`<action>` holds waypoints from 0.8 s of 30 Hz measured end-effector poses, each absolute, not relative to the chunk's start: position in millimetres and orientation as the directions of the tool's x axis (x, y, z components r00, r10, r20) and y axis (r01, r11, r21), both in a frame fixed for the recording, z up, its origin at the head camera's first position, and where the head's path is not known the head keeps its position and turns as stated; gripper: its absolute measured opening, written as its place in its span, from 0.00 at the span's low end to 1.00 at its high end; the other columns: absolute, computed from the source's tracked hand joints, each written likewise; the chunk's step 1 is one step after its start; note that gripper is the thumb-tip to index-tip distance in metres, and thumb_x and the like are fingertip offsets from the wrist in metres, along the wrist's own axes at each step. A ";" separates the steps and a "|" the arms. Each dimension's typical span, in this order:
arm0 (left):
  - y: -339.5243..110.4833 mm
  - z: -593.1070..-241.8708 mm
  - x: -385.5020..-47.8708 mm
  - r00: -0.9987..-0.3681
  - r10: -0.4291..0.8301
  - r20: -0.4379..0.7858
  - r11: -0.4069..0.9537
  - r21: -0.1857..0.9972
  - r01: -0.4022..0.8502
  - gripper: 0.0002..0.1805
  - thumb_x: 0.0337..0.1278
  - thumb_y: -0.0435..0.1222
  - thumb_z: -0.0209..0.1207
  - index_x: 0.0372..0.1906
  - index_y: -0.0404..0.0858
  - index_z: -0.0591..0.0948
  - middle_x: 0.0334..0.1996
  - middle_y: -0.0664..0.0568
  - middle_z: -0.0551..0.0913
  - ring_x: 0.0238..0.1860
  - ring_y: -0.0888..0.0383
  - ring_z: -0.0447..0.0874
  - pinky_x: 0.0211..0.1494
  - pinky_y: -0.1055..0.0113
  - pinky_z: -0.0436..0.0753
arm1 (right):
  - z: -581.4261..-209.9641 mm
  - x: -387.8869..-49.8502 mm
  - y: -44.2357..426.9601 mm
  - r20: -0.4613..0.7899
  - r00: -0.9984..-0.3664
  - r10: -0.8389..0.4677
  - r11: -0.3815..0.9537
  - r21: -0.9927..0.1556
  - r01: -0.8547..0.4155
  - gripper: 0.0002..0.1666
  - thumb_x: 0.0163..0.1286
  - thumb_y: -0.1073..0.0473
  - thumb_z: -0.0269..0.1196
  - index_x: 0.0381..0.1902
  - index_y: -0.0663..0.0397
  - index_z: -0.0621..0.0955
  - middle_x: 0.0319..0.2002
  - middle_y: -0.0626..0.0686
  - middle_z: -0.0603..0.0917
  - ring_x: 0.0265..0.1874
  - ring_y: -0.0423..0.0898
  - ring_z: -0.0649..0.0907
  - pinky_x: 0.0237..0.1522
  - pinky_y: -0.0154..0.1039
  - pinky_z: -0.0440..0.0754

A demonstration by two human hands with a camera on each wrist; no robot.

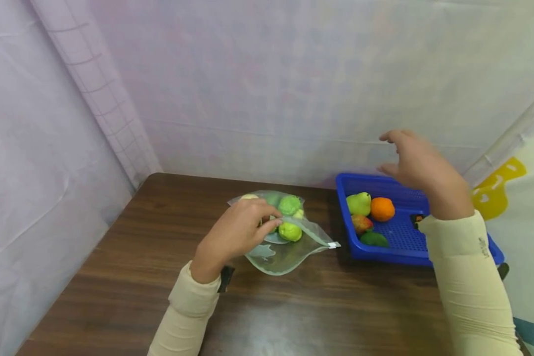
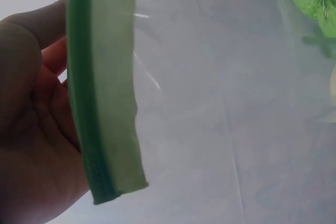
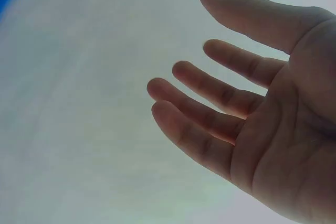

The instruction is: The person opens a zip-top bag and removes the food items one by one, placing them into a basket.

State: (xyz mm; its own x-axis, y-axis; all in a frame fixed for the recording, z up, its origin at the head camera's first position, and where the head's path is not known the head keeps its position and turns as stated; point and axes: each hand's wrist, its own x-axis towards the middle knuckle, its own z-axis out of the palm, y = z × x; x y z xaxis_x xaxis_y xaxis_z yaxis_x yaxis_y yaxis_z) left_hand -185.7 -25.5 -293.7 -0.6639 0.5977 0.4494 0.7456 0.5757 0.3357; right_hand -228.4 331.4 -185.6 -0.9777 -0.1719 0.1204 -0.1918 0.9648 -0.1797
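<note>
From here I have the table (image 1: 293, 311) cropped below, a basket (image 1: 391, 254) partly blocked by an arm (image 1: 467, 277), a plastic bag (image 1: 293, 254) on the table to its left, the left hand (image 1: 238, 225) pinching the bag's rim, the right hand (image 1: 422, 158) spread and blurred near the basket, and green produce (image 1: 290, 231) too murky through plastic to identify.

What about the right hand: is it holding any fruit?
No, the right wrist view shows the right hand open, with nothing in it.
</note>
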 end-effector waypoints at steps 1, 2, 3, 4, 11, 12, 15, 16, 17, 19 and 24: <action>-26.0 -293.2 -185.2 -0.667 0.592 0.453 0.577 0.340 0.743 0.07 0.67 0.39 0.64 0.41 0.42 0.90 0.27 0.60 0.82 0.29 0.65 0.74 0.36 0.69 0.75 | -180.8 -217.1 321.1 0.166 -0.967 -0.196 0.960 -0.170 -0.223 0.39 0.71 0.55 0.65 0.74 0.61 0.64 0.69 0.71 0.66 0.61 0.70 0.73 0.56 0.69 0.72; -26.4 -293.1 -184.9 -0.669 0.587 0.456 0.577 0.344 0.741 0.07 0.67 0.39 0.64 0.42 0.42 0.90 0.28 0.60 0.82 0.29 0.65 0.74 0.35 0.69 0.75 | -177.5 -205.5 311.1 0.216 -0.950 -0.225 0.952 -0.158 -0.261 0.38 0.71 0.55 0.66 0.73 0.60 0.66 0.68 0.69 0.69 0.58 0.68 0.75 0.54 0.67 0.75; -26.7 -293.1 -184.5 -0.671 0.583 0.458 0.577 0.349 0.739 0.07 0.67 0.38 0.64 0.42 0.42 0.90 0.28 0.60 0.82 0.29 0.65 0.74 0.35 0.69 0.75 | -175.2 -193.6 301.0 0.268 -0.929 -0.254 0.943 -0.143 -0.299 0.36 0.70 0.55 0.67 0.71 0.58 0.68 0.65 0.67 0.72 0.56 0.66 0.77 0.52 0.65 0.76; -26.9 -293.2 -184.2 -0.671 0.578 0.464 0.574 0.353 0.739 0.07 0.67 0.38 0.64 0.42 0.42 0.90 0.27 0.60 0.82 0.29 0.65 0.74 0.34 0.70 0.75 | -173.8 -181.7 290.8 0.320 -0.904 -0.282 0.932 -0.133 -0.337 0.35 0.68 0.56 0.69 0.69 0.57 0.70 0.63 0.65 0.75 0.55 0.64 0.79 0.51 0.64 0.78; -25.6 -295.4 -183.5 -0.635 0.555 0.537 0.542 0.347 0.766 0.06 0.66 0.37 0.65 0.40 0.41 0.90 0.26 0.59 0.81 0.28 0.65 0.74 0.34 0.70 0.75 | -186.6 -113.6 237.8 0.643 -0.580 -0.500 0.735 -0.039 -0.677 0.26 0.62 0.62 0.73 0.57 0.58 0.81 0.52 0.54 0.85 0.42 0.49 0.85 0.42 0.44 0.83; -25.5 -295.5 -183.7 -0.627 0.552 0.549 0.536 0.343 0.772 0.05 0.66 0.36 0.65 0.39 0.41 0.89 0.26 0.59 0.81 0.28 0.64 0.75 0.34 0.70 0.75 | -191.4 -107.1 231.2 0.657 -0.540 -0.526 0.697 -0.030 -0.716 0.23 0.63 0.62 0.71 0.56 0.59 0.81 0.51 0.54 0.86 0.41 0.47 0.85 0.42 0.41 0.83; -25.9 -294.8 -184.6 -0.603 0.551 0.577 0.517 0.331 0.790 0.05 0.65 0.36 0.65 0.39 0.40 0.89 0.26 0.58 0.80 0.28 0.62 0.77 0.34 0.70 0.76 | -212.3 -94.9 210.6 0.594 -0.520 -0.613 0.624 -0.040 -0.781 0.18 0.70 0.60 0.64 0.56 0.57 0.82 0.49 0.50 0.86 0.41 0.41 0.83 0.44 0.36 0.82; -26.1 -294.9 -185.1 -0.597 0.549 0.585 0.514 0.326 0.793 0.05 0.65 0.36 0.65 0.38 0.41 0.89 0.26 0.59 0.80 0.28 0.62 0.77 0.34 0.71 0.76 | -220.8 -94.1 203.9 0.542 -0.541 -0.643 0.615 -0.057 -0.787 0.17 0.72 0.59 0.62 0.57 0.56 0.82 0.49 0.49 0.86 0.42 0.40 0.84 0.46 0.36 0.83; -26.4 -294.6 -185.1 -0.595 0.548 0.588 0.514 0.325 0.794 0.04 0.65 0.36 0.65 0.38 0.41 0.89 0.26 0.59 0.79 0.28 0.61 0.78 0.33 0.71 0.76 | -230.3 -95.2 197.0 0.491 -0.558 -0.669 0.611 -0.063 -0.789 0.17 0.73 0.59 0.61 0.57 0.56 0.82 0.48 0.47 0.85 0.42 0.39 0.84 0.46 0.36 0.83; -26.6 -294.8 -185.2 -0.593 0.546 0.591 0.515 0.322 0.795 0.04 0.65 0.36 0.66 0.38 0.41 0.89 0.26 0.59 0.79 0.27 0.61 0.77 0.32 0.72 0.75 | -248.0 -101.8 184.4 0.395 -0.585 -0.708 0.617 -0.058 -0.785 0.15 0.73 0.59 0.61 0.56 0.53 0.82 0.45 0.45 0.84 0.38 0.37 0.82 0.42 0.36 0.84; -27.9 -297.0 -183.5 -0.598 0.530 0.601 0.531 0.315 0.787 0.04 0.65 0.36 0.65 0.38 0.42 0.89 0.27 0.60 0.79 0.27 0.66 0.73 0.32 0.72 0.75 | -282.3 -130.2 158.5 0.309 -0.629 -0.713 0.654 -0.029 -0.756 0.16 0.73 0.62 0.61 0.57 0.52 0.81 0.49 0.47 0.84 0.41 0.42 0.84 0.43 0.39 0.85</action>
State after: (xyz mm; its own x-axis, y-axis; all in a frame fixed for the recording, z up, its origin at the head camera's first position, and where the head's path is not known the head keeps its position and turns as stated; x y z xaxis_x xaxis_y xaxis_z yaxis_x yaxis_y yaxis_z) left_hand -183.5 -27.9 -297.0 -0.5983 0.5296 0.6013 0.7866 0.5312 0.3148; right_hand -130.2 158.5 -282.3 -0.6290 -0.7133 0.3092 -0.7559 0.6541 -0.0288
